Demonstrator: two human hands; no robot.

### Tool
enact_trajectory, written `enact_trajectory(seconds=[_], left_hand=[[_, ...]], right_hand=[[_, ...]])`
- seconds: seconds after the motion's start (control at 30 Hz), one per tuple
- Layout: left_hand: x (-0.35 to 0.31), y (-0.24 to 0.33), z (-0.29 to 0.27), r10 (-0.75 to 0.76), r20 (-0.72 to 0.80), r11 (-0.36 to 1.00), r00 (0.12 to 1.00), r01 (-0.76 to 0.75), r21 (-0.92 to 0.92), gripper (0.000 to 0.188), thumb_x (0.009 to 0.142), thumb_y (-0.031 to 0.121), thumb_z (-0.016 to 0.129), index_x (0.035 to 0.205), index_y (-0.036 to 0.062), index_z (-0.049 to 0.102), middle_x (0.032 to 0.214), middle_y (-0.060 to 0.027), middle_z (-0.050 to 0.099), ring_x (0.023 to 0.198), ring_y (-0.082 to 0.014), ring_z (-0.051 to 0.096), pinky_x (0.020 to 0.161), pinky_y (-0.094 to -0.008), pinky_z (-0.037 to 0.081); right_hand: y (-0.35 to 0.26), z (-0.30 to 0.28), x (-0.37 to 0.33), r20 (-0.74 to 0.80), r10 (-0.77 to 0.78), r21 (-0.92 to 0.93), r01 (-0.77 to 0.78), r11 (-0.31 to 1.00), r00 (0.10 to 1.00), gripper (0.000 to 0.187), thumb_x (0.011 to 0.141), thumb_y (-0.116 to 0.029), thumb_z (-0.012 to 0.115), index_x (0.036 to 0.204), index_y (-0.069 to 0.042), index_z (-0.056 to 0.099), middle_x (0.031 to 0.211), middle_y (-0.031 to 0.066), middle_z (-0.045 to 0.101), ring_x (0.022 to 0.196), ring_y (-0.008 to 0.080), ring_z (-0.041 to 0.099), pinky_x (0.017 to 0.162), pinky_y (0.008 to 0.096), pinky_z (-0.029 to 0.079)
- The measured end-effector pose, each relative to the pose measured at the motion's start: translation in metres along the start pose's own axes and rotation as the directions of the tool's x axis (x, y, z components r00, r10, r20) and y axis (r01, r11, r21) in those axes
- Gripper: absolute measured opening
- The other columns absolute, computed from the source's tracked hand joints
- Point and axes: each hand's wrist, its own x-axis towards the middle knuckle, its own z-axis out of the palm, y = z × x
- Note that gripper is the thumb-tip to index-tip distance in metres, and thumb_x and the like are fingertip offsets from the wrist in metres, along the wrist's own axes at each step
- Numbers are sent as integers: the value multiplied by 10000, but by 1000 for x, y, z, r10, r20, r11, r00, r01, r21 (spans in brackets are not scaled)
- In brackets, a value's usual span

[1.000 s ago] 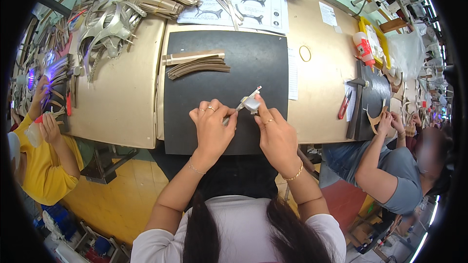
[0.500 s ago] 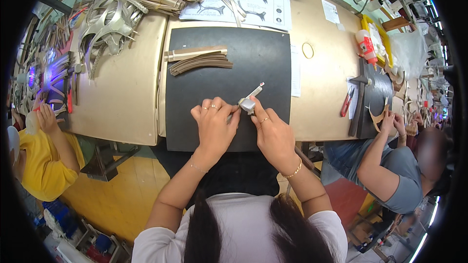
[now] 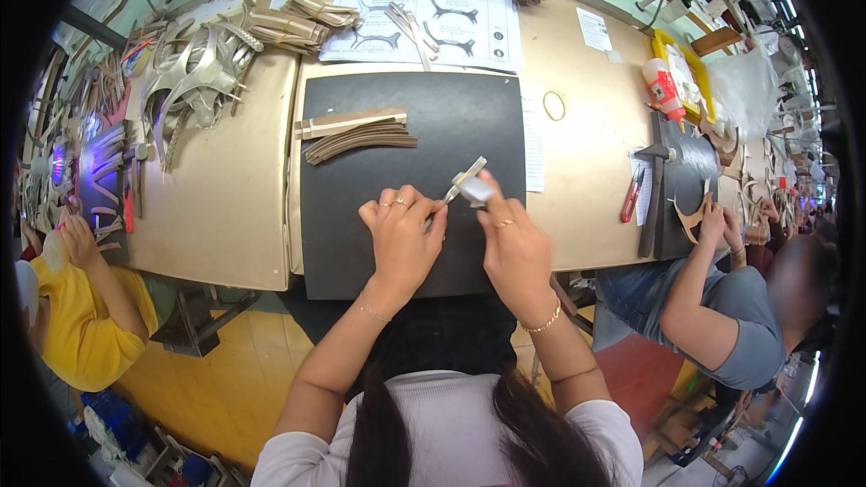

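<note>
Over the black mat [image 3: 451,113], my left hand [image 3: 402,239] pinches the near end of a narrow, pale strip [image 3: 480,164] that points up and to the right. A small whitish-grey block [image 3: 475,190], smeared by motion, is in the fingers of my right hand [image 3: 519,248]. The block lies against the strip, short of its far tip; its exact kind cannot be made out. Farther back on the mat lies a stack of curved brown strips [image 3: 361,142], beside a flat strip with a pale band [image 3: 352,122].
Printed sheets [image 3: 496,13] lie behind the mat, with strip bundles [image 3: 289,27] and silvery curved parts [image 3: 194,68] to the left. Rightward are a rubber band [image 3: 554,106], red snips [image 3: 633,196], a hammer [image 3: 654,153], a glue bottle [image 3: 665,90] and a yellow tray [image 3: 690,81]. People sit on both sides.
My right hand and the grey block have shifted rightward, away from my left hand, toward the strip's far tip. My left hand keeps its pinch. The whole view has tilted slightly.
</note>
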Motion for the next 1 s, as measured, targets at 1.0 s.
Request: enact_trajectory(seconds=[1.0], left_hand=[[5,6,1,-46,5,998,999,46,51,87,806,142,803,773,106,732,774,9,581,833,-199,530,846,-393,288]], right_hand=[[-4,-5,6,-65,-23,143,32,989,998,514,966,-141,681,1470,-147,581,806,53,571,628,226,619,535,358,495]])
